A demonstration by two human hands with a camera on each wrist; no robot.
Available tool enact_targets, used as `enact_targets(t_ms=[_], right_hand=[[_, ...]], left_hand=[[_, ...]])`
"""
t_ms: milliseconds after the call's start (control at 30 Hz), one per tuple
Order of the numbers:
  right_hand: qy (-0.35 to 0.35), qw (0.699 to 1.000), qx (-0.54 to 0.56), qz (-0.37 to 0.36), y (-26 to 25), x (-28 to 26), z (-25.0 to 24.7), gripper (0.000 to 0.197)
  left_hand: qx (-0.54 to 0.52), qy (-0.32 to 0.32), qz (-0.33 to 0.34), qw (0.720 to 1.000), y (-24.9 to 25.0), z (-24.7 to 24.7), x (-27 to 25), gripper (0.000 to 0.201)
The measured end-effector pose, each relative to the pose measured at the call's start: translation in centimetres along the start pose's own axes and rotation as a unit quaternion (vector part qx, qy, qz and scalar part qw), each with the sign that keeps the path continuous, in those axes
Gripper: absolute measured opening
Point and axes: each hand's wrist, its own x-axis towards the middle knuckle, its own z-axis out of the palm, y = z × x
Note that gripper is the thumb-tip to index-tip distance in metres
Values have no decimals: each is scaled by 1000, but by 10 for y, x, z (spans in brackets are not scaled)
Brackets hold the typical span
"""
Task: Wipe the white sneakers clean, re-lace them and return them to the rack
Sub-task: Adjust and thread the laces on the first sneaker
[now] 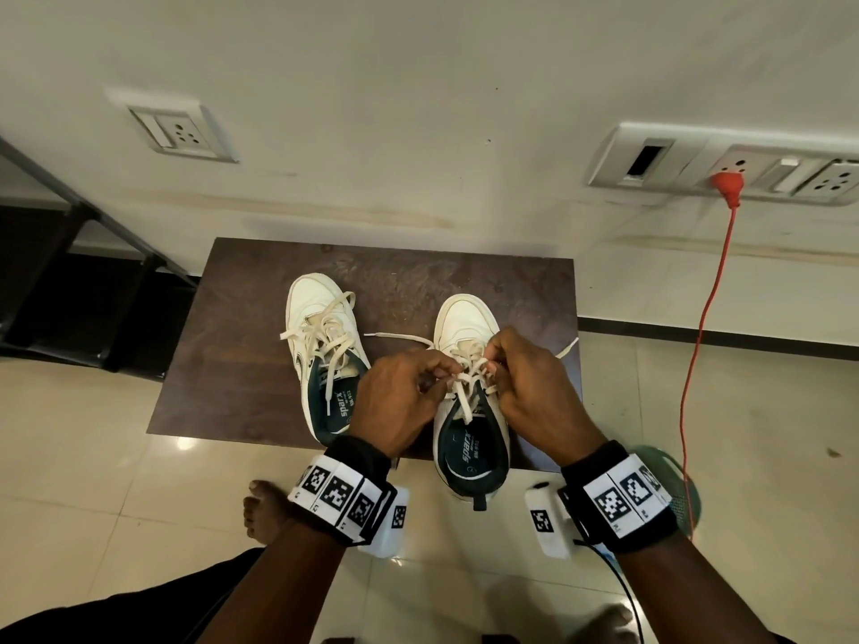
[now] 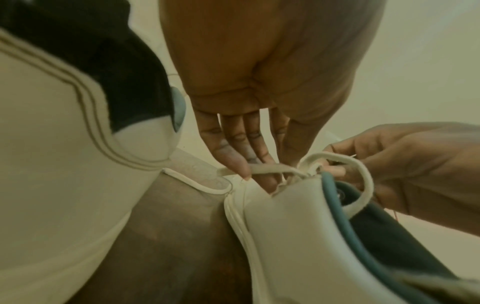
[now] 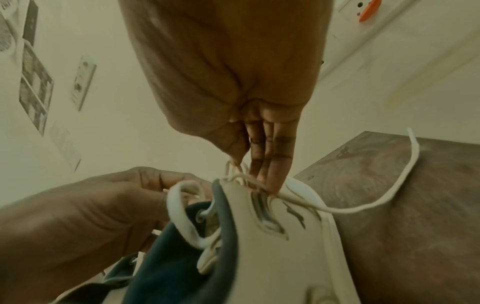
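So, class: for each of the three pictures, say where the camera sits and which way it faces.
Head: on the head, looking down at two sneakers on a brown table; both forearms and bare feet show.
Left wrist: along the left hand, which pinches the lace.
Right wrist: along the right hand, fingertips at the eyelets.
Shared: both wrist views show the right sneaker and the opposite hand.
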Motion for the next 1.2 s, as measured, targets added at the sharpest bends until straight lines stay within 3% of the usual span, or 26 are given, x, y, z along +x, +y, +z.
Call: enact_targets(t_ms=[133, 267, 333, 433, 567, 633, 800, 867, 1033, 1200], right_hand=[[19, 999, 30, -2, -3, 0, -5, 12], [-13, 991, 111, 77, 3, 5, -6, 25], [-24, 988, 126, 90, 8, 5, -7, 23], [-8, 990, 116, 78, 8, 5, -3, 12], [14, 998, 59, 5, 7, 5, -4, 3], [3, 999, 55, -3, 5, 4, -7, 6], [-44, 989, 112, 82, 6, 7, -10, 23], [-45, 989, 117, 83, 6, 8, -9, 22], [-32, 990, 119, 66, 4, 7, -9, 19], [-27, 990, 119, 72, 7, 5, -7, 19]], left_hand=[[17, 5, 3, 1000, -1, 1, 1, 13], [60, -3, 17, 998, 5, -2, 3, 9], [65, -10, 16, 998, 5, -3, 3, 10], [79, -12, 20, 997, 3, 0, 3, 12], [99, -7, 37, 994, 3, 4, 3, 11], [116, -10, 44, 992, 3, 6, 4, 13], [134, -32, 59, 989, 4, 8, 2, 11], [141, -38, 66, 987, 4, 6, 0, 10], [120, -18, 76, 990, 6, -1, -6, 11], [48, -8, 41, 998, -1, 4, -6, 12]])
